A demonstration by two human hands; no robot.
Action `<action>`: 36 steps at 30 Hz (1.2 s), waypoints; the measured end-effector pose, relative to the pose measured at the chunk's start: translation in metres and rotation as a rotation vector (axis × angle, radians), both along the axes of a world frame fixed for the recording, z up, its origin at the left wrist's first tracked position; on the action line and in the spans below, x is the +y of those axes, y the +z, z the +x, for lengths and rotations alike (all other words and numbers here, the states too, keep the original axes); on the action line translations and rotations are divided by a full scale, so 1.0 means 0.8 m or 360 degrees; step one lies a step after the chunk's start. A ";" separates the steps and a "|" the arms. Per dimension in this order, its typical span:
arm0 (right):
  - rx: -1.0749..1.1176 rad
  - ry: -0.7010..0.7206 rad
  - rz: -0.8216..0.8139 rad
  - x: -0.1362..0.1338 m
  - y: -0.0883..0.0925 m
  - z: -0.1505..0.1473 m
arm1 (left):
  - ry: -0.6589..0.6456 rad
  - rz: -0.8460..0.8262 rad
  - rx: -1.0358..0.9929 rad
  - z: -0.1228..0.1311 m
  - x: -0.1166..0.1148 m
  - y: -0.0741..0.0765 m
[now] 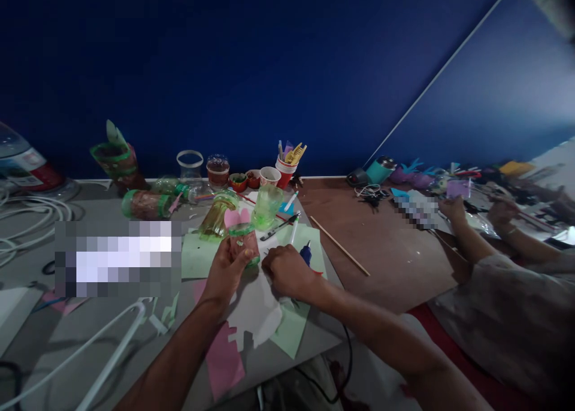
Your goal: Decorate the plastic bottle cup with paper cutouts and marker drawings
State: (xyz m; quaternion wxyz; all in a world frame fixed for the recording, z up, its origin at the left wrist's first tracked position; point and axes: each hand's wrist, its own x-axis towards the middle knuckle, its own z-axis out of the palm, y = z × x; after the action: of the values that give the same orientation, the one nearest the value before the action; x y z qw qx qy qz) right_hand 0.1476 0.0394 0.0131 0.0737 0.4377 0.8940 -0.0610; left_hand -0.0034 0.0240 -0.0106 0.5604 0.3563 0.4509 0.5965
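Observation:
My left hand [224, 273] is wrapped round a small brown cup [240, 238] with green rims, held up over the papers. Pink rounded paper pieces [236, 218] stick up from the cup's top like ears. Just to the right of it, my right hand [287, 270] is closed with its fingers curled low over white paper; what they grip, if anything, is hidden. By the right hand lie a dark blue glue gun [306, 253] and a white pen [294, 228]. White paper [254, 312] with cut edges lies below both hands, beside pink paper [222, 363] and pale green paper [291, 333].
A green cut bottle [267, 207] and a paper cup [286, 172] of plastic cutlery stand behind my hands. A wooden stick [340, 246] lies to the right. Farther right, a co-worker's arms [467, 231] reach over the table. A white cable [45, 204] is coiled at left.

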 end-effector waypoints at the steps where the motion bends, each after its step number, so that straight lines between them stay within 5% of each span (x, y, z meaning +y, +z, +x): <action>1: -0.0017 0.0010 0.0010 -0.002 0.000 -0.003 | -0.0004 0.0008 -0.0026 0.000 0.000 0.000; 18: -0.0020 -0.0065 -0.0044 -0.008 -0.005 -0.005 | -0.0002 0.0070 -0.0031 0.000 0.000 -0.004; 24: 0.0775 -0.0324 -0.0205 0.008 0.030 0.020 | -0.0038 0.0051 0.0090 -0.003 0.001 -0.011; 28: 0.1296 -0.0269 -0.0171 0.009 0.057 0.022 | -0.0087 0.0073 0.0034 -0.002 0.001 -0.015; 36: 0.1479 -0.0092 -0.0110 0.012 0.056 -0.001 | -0.0189 0.0134 0.0042 0.001 0.000 -0.016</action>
State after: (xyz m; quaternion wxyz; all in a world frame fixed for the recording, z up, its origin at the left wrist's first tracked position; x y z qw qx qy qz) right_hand 0.1467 0.0487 0.0583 -0.3217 0.3860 0.8172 -0.2824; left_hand -0.0026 0.0237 -0.0231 0.5733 0.4136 0.4108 0.5758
